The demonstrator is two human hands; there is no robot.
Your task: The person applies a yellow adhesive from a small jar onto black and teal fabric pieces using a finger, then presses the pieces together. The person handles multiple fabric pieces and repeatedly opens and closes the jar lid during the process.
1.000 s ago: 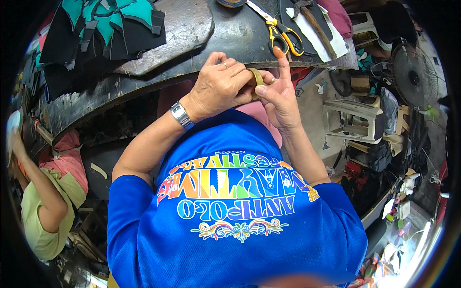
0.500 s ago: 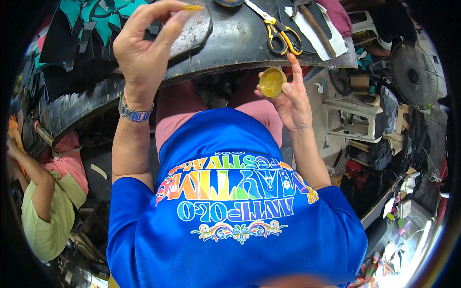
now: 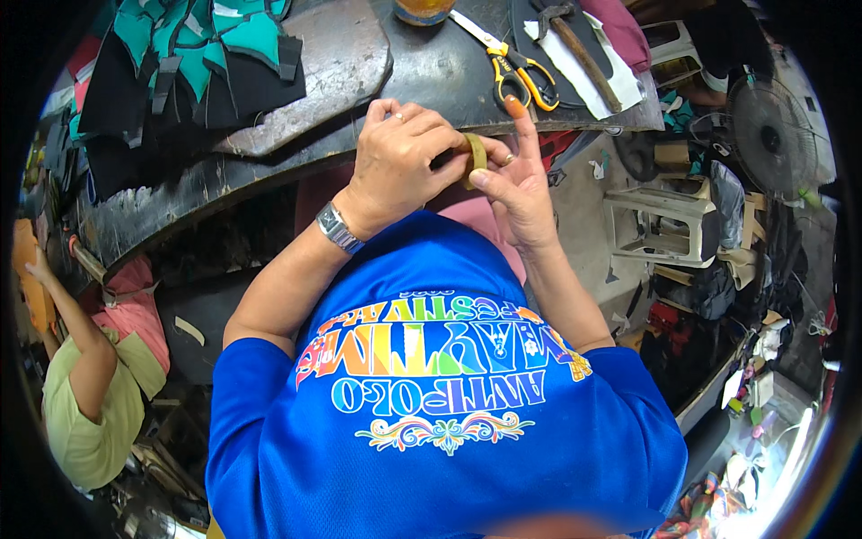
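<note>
Over my lap, just off the table's near edge, my right hand [image 3: 523,193] grips a shallow round yellow container [image 3: 476,162], now turned edge-on. Its index finger, orange-brown at the tip, sticks up away from it. My left hand [image 3: 404,157], with a wristwatch above it, is brought against the container's open side. The left fingers are curled, and their tips and anything between them are hidden behind the hand and the rim. Orange-handled scissors [image 3: 525,76] lie on the table [image 3: 431,76] beyond my right hand.
Black and teal cut pieces [image 3: 206,72] lie at the left on the table, beside a flat worn slab [image 3: 332,72]. A jar [image 3: 424,9] stands at the far edge; a hammer [image 3: 584,58] rests on white sheeting. At right are a stool [image 3: 660,220] and fan [image 3: 772,135]. Another person [image 3: 99,386] is at left.
My left hand has come down and right from above the slab, where it pinched a small yellow piece, to the container. My right hand has shifted slightly left, tipping the container edge-on.
</note>
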